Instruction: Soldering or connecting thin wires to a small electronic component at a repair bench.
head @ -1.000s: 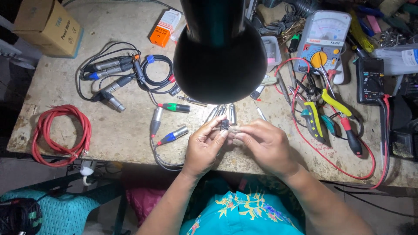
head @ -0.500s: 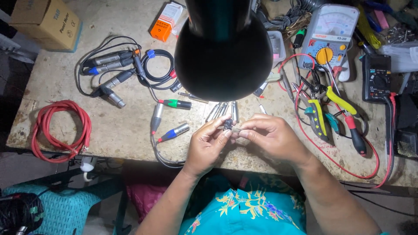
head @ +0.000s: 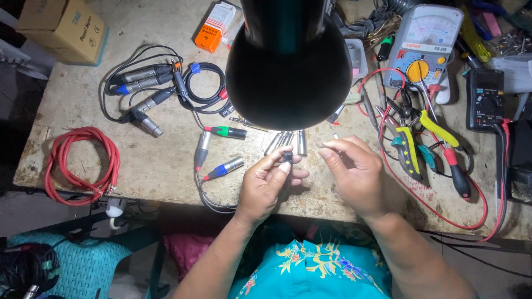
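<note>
My left hand (head: 269, 185) pinches a small dark connector part (head: 287, 157) between thumb and fingertips, just above the table's front edge. My right hand (head: 354, 174) is a little to the right of it, fingers curled and apart from the part; I cannot see anything in it. Just behind both hands lie several silver connector shells (head: 288, 141) side by side. A large black lamp shade (head: 288, 72) hangs over the middle and hides the table behind the hands.
Black cables with audio plugs (head: 160, 88) lie at left, a coiled red cable (head: 83, 163) at the left edge. A cardboard box (head: 64, 27) sits far left. An analogue meter (head: 424, 44), a black meter (head: 487, 99) and pliers (head: 413, 147) crowd the right.
My two hands were together on the small part; now my right hand has drawn away to the right, leaving the part in my left hand.
</note>
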